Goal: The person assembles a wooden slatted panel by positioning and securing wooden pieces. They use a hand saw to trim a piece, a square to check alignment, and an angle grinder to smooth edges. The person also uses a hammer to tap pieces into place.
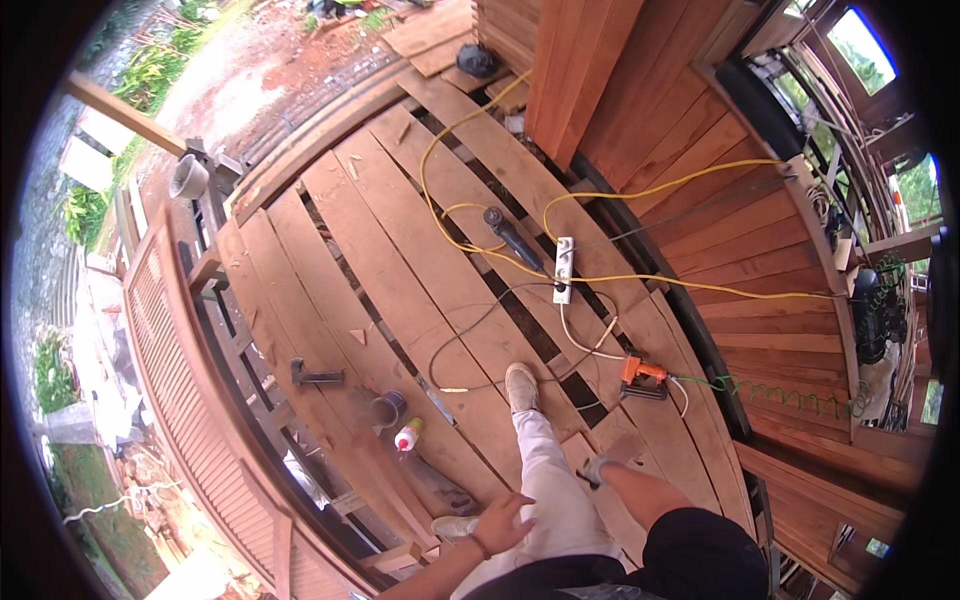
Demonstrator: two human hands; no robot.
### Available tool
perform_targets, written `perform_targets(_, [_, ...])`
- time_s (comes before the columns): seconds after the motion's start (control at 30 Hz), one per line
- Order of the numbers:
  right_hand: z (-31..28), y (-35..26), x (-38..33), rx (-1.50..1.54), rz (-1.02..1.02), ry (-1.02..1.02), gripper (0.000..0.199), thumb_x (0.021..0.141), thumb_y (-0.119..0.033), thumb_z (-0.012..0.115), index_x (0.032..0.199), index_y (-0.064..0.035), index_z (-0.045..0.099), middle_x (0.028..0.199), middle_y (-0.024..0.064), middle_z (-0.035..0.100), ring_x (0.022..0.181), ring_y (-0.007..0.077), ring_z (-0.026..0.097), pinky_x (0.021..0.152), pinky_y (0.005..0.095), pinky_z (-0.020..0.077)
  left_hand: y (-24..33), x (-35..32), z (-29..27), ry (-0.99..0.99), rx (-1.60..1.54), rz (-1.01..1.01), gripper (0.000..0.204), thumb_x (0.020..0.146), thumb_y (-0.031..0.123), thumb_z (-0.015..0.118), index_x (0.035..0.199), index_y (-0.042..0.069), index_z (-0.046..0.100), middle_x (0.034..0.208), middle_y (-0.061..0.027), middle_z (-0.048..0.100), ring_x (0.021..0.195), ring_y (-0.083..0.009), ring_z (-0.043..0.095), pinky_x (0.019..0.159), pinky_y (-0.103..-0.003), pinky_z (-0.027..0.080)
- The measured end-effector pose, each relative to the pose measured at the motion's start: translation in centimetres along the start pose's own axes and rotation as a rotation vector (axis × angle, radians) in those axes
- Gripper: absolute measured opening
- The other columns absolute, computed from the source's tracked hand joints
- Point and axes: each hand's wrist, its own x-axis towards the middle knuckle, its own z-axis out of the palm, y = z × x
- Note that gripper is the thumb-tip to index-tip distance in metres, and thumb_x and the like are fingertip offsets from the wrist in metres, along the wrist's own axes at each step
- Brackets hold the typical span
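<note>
Your left hand (pixel 500 522) hangs open-fingered by your pale trouser leg (pixel 545 480). Your right hand (pixel 598 470) is clamped on a small dark tool, above the wooden floor planks (pixel 420 270), near the orange nail gun (pixel 643 377).

A single head-worn fisheye view looks steeply down from standing height onto a deck of loose planks (pixel 420 260), well below. The person's own legs enter at 6 o'clock; the view faces toward 12 o'clock, straight edges bending toward the dark round rim.
</note>
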Motion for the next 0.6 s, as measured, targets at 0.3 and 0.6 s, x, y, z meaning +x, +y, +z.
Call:
perform_targets(0.3, [-39.4, -2.9, 25.7, -0.021, 0.081, 0.819, 0.053, 0.096, -0.043, 0.048, 0.138, -0.0113, 0.046, 0.136, 0.0186, 0.053, 0.122, 0.0352, 0.054, 0.101, 0.0464, 0.0458, -5.8, 17.0, 6.3, -0.063, -0.155, 0.216, 0.048, 0.082, 0.03, 0.058, 0.128, 0.015, 0.063, 0.133, -0.0082, 0.058, 0.13, -0.0294, 0.051, 0.114, -0.054, 0.025])
perform_targets(0.6, [-52.9, -7.7, 38.0, 0.164, 0.193, 0.919, 0.083, 0.081, -0.038, 0.075, 0.149, -0.0111, 0.035, 0.134, 0.0175, 0.056, 0.121, 0.0325, 0.06, 0.101, 0.0427, 0.05, -7.8, 21.9, 5.7, 0.263, -0.252, 0.272, 0.044, 0.08, 0.031, 0.055, 0.118, 0.014, 0.071, 0.118, -0.0096, 0.068, 0.117, -0.0293, 0.061, 0.115, -0.057, 0.02])
